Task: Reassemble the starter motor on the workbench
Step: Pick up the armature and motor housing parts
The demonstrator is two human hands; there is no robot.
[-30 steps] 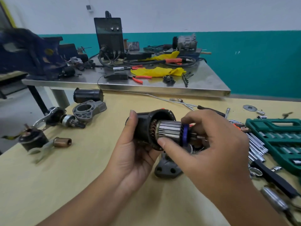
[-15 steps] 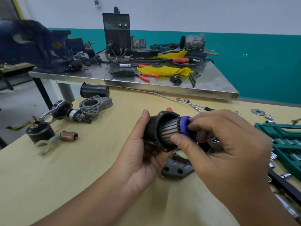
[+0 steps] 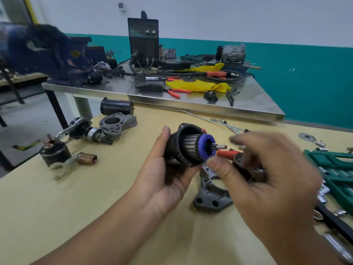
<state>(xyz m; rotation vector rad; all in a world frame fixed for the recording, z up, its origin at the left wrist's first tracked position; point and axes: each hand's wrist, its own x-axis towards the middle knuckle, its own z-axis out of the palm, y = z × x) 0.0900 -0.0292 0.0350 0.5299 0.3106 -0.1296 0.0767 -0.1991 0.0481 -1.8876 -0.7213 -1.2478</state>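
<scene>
My left hand grips the black motor housing from below and holds it above the yellow bench. The ribbed armature sits inside the housing. Its blue ring and thin shaft tip stick out to the right. My right hand is blurred just right of the shaft, fingers loosely spread and holding nothing, its thumb close to the blue ring. A grey end bracket lies on the bench under the hands.
At the left lie a grey drive housing, a black cylinder, a pinion, a solenoid and a bronze bush. A green socket set and loose sockets fill the right. A steel table stands behind.
The armature has gone deeper into the housing. My right hand has let go of the blue ring end and pulled away to the right.
</scene>
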